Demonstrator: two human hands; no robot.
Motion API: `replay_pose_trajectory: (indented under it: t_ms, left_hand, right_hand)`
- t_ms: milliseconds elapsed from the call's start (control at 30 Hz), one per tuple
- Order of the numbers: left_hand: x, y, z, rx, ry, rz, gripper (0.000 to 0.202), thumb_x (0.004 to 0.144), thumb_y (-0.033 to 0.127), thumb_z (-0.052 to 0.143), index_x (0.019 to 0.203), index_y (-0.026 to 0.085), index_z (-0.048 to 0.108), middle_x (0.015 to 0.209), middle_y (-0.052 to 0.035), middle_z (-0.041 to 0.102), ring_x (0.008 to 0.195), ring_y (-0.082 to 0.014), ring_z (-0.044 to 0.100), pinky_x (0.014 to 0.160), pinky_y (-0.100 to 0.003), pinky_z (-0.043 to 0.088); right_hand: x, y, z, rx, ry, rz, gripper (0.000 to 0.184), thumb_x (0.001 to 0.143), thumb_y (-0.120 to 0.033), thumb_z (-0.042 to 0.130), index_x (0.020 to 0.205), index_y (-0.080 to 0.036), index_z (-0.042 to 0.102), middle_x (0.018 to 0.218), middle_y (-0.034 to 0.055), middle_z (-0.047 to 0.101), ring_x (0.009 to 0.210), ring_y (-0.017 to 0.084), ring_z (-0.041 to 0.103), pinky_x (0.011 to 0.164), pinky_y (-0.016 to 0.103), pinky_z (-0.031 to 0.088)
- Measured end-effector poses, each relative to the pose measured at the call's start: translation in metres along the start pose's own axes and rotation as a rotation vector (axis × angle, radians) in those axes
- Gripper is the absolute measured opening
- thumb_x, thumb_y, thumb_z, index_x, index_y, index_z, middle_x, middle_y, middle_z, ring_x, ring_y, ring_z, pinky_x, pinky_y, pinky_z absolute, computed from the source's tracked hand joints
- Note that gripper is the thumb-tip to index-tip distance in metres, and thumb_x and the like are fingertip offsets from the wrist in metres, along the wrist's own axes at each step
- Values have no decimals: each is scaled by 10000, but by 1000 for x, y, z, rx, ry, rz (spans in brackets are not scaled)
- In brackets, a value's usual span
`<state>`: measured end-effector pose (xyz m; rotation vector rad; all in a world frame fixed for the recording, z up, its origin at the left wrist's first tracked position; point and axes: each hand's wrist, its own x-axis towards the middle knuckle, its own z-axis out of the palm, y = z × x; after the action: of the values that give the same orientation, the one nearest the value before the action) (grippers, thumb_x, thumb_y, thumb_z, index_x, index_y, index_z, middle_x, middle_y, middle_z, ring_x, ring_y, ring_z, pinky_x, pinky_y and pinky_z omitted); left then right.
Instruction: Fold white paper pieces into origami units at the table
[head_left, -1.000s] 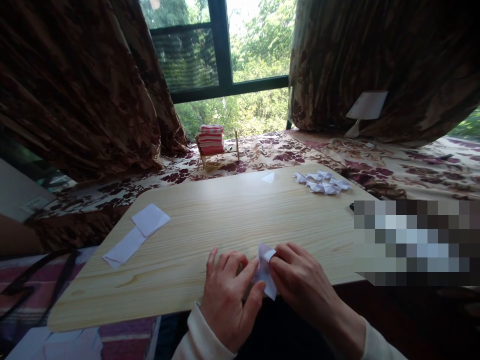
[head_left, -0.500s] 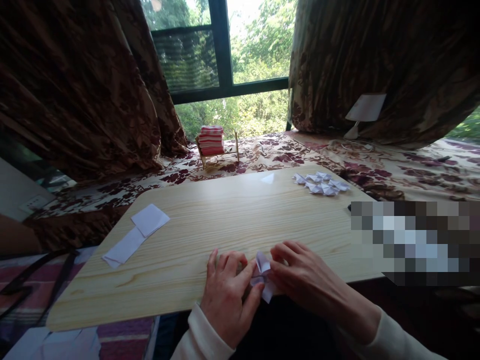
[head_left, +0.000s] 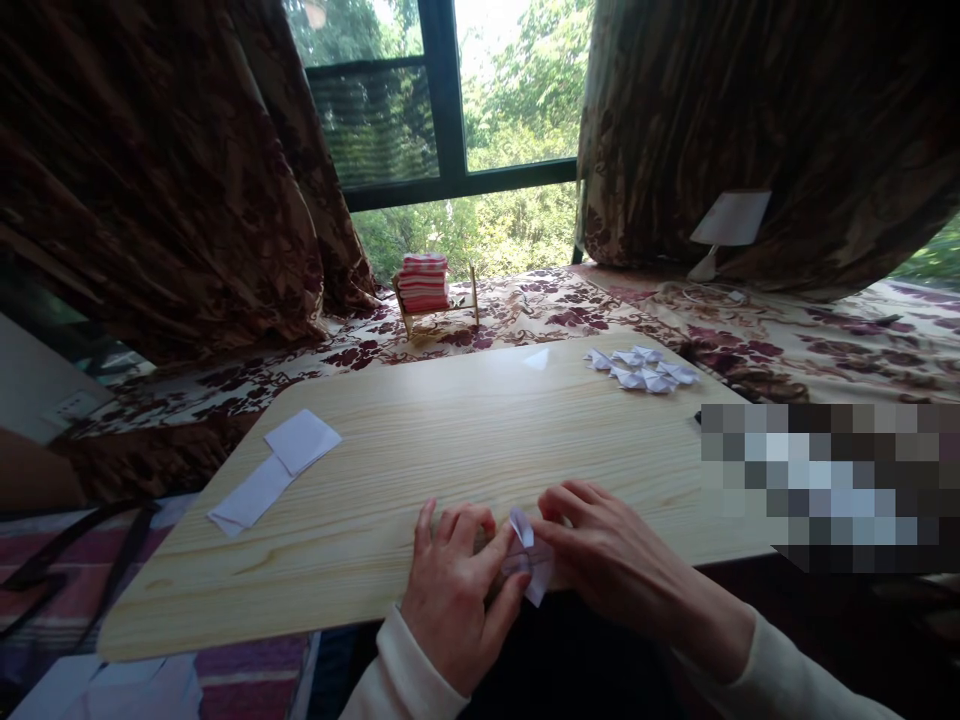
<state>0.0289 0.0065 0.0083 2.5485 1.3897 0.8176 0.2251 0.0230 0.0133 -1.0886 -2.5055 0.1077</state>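
Folded paper (head_left: 540, 574) at near edge of worktop (head_left: 405, 430).
It is held by the left hand (head_left: 456, 590); the grip of the right hand (head_left: 611, 555) cannot be told.

The table (head_left: 420, 430) has a smooth wood-grain top with a soft gloss toward the far edge. The folded piece (head_left: 538, 580) at the near side, the sheets (head_left: 302, 440) at left and the creased shapes (head_left: 655, 380) at far right are matt paper. The curtains (head_left: 172, 180) are cloth.

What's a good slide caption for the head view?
Left hand and right hand on a partly folded paper at a wood-grain table, small folded papers clustered near its far right corner.
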Motion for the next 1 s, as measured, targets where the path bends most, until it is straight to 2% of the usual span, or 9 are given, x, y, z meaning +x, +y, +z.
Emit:
replay_pose_trajectory:
  t_ms: [67, 200, 267, 467, 600, 700, 1000]
  left_hand:
    - [0, 0, 0, 2, -5, 6, 275, 788, 274, 580, 1059, 269, 625, 979, -48, 580, 1001, -243, 499, 1051, -516, 149]
    - [-2, -3, 2, 11, 5, 26, 288, 800, 300, 565, 1078, 252, 625, 1003, -60, 580, 1016, -249, 493, 1050, -521, 149]
    - [-3, -5, 4, 14, 19, 39, 316, 810, 310, 557, 1115, 247, 614, 1021, -63, 579, 1033, -250, 487, 1050, -524, 145]
    - [-5, -7, 5, 7, 45, 74, 332, 823, 322, 545, 1146, 266, 598, 1032, -57, 573, 1037, -244, 484, 1042, -530, 150]
    - [-4, -6, 3, 5, 30, 71, 264, 811, 309, 550, 1058, 255, 625, 1017, -54, 571, 1028, -243, 485, 1037, -526, 162]
    - [-3, -6, 4, -1, 24, 63, 217, 796, 291, 561, 994, 240, 632, 1004, -46, 569, 1017, -239, 487, 1039, -523, 161]
    - [-3, -7, 3, -10, 17, 75, 257, 801, 287, 553, 1049, 257, 614, 1011, -45, 564, 1019, -239, 482, 1036, -528, 166]
  right_hand:
    - [1, 0, 0, 4, 7, 10, 263, 751, -44, 531, 928, -230, 585, 855, 32, 537, 775, 185, 449, 676, 306, 357]
    - [2, 0, -3, 49, 13, 11, 116, 776, -103, 536, 805, -205, 584, 843, 33, 536, 781, 178, 457, 674, 295, 371]
    - [2, 1, -4, 58, 12, 16, 99, 803, -123, 519, 784, -196, 584, 847, 37, 544, 786, 176, 464, 673, 293, 377]
    - [2, 5, -1, 45, 19, 33, 84, 853, -180, 529, 783, -187, 575, 842, 41, 558, 797, 179, 478, 691, 296, 383]
    - [3, 5, 1, 54, 21, 23, 111, 861, -140, 497, 801, -199, 570, 844, 32, 553, 770, 167, 465, 659, 278, 358]
    - [4, 5, -1, 54, 0, 3, 93, 844, -142, 515, 853, -213, 575, 857, 32, 542, 758, 168, 449, 646, 276, 341]
    - [8, 11, -8, -106, -103, -110, 104, 866, -210, 511, 918, -216, 600, 854, 39, 550, 766, 179, 446, 686, 312, 304]
